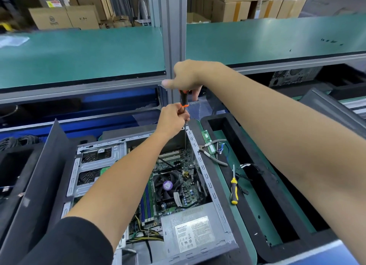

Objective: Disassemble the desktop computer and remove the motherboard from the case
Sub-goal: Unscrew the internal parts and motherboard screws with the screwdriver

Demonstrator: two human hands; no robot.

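Desk (227,187), green-matted: open computer case (215,209) lying on its side at centre; just right of it, yellow-and-black screwdriver (234,189), grey cable (214,159), green memory stick (208,141). Black foam tray (263,185) at right, holding black wires (255,171). Green-topped shelf (83,55) above, bearing clear plastic bag (13,41).

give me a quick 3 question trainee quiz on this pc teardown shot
1. True or false: both hands hold the orange screwdriver.
2. Which lies on the mat right of the case? A) yellow screwdriver B) hammer C) drill
3. Fill in: the screwdriver's shaft points down into the ___ corner of the case.

Key: 1 true, right hand on the handle top, left hand at the shaft. 2 A. 3 far right.
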